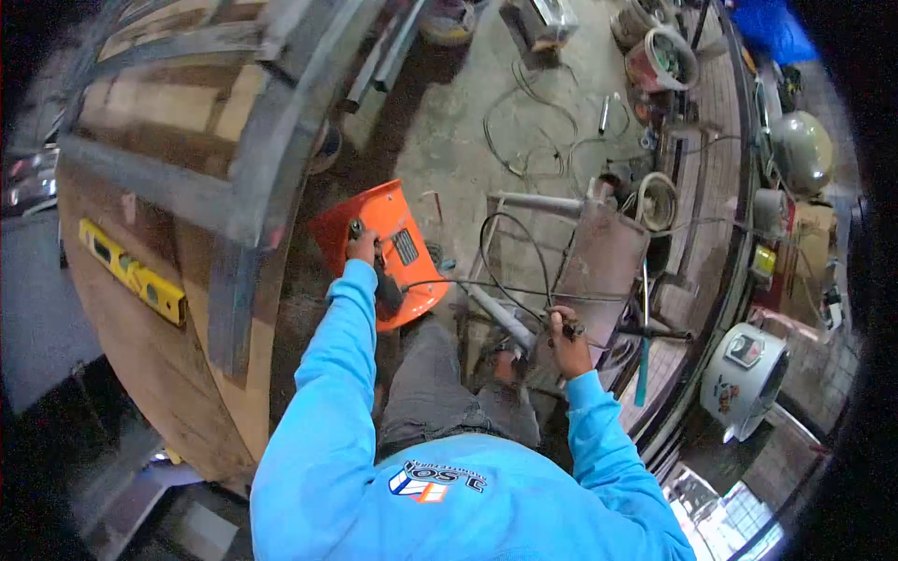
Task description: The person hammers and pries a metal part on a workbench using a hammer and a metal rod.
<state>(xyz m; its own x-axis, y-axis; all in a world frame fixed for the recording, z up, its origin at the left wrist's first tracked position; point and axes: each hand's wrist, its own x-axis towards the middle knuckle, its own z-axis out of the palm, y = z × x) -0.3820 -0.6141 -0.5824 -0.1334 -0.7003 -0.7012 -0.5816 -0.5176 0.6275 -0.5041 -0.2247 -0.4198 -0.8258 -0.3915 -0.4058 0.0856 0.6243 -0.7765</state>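
My left hand [363, 249] is closed around a dark corded power tool [388, 292], held over an orange sheet-like piece [410, 217] with a dark label on it. The tool's far end and its kind are partly hidden by my fingers and sleeve. From it a black cable [449, 281] runs right and loops up near my right hand. My right hand [567, 344] is closed at a small dark object [572, 328] beside the cable, and I cannot tell what it is. A brownish metal plate on a tube frame [599, 248] stands just beyond that hand.
To the left stands a large wooden panel with a metal frame [187, 178], a yellow spirit level [131, 271] resting on it. Cables [524, 168] lie looped on the concrete floor. Buckets [660, 61] stand at the back right, and a white round machine [744, 381] is at the right.
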